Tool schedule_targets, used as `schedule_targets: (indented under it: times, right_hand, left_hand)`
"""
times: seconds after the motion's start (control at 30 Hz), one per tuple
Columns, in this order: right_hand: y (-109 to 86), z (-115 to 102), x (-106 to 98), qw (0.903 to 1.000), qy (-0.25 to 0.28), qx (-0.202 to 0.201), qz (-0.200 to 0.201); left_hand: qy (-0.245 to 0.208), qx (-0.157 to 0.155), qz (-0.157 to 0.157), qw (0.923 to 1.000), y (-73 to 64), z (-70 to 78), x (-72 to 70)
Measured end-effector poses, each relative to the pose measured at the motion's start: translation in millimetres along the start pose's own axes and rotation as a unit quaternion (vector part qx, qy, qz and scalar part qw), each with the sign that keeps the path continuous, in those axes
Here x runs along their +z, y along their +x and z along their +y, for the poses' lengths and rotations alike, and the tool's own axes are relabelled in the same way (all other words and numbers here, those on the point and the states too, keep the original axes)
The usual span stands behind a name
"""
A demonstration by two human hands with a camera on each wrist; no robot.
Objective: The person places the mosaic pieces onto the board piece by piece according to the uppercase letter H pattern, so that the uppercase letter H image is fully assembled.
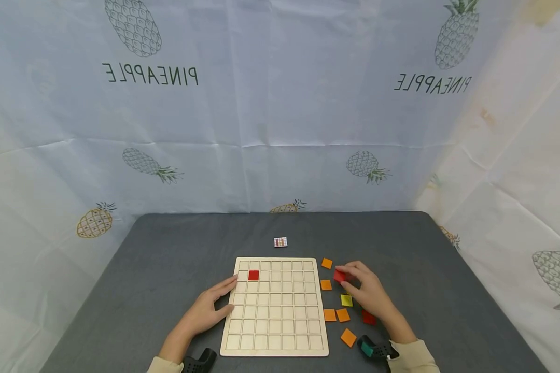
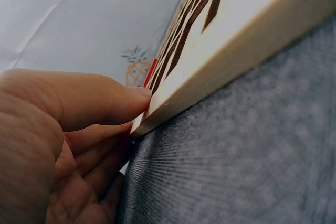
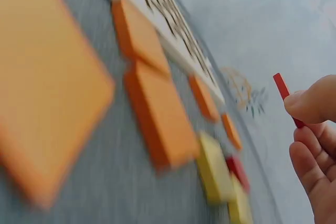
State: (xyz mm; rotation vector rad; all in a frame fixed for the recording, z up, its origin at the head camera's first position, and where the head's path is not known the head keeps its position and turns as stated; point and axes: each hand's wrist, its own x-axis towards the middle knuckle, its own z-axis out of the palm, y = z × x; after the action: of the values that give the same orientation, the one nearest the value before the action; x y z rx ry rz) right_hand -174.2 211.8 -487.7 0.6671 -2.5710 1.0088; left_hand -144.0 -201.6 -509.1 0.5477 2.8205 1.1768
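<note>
A pale wooden board (image 1: 275,299) with a grid of square recesses lies on the dark table. One red tile (image 1: 254,275) sits in it, second row from the far edge, second column from the left. My left hand (image 1: 203,313) rests at the board's left edge, fingers and thumb spread along it. In the left wrist view the thumb (image 2: 110,98) touches the rim. To the right of the board, my right hand (image 1: 371,292) pinches another red square tile (image 3: 282,86) between thumb and fingers. In the right wrist view that tile is held up, seen nearly edge-on.
Several orange tiles (image 1: 343,315) lie scattered along the board's right side. A yellow tile (image 1: 346,300) and a red tile (image 1: 368,317) lie by my right hand and forearm. Beyond the board is a small card (image 1: 280,242) with a coloured pattern. A pineapple-print cloth (image 1: 280,114) hangs behind the table.
</note>
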Motion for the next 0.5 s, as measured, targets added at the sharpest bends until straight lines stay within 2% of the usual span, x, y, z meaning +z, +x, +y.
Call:
schedule_targets:
  times: [0.27, 0.43, 0.5]
  right_hand:
    - [18.6, -26, 19, 0.9974, 0.056, -0.02, -0.041]
    - [29.6, -43, 34, 0.9937, 0.079, -0.047, -0.064]
    - [34.2, -50, 39, 0.9921, 0.091, -0.043, -0.074]
  left_hand:
    - [-0.003, -0.005, -0.002, 1.0, 0.4, 0.8, 0.5]
    - [-0.001, 0.002, -0.001, 1.0, 0.3, 0.4, 1.8]
    - [0.0, 0.004, 0.0, 1.0, -0.1, 1.0, 1.7]
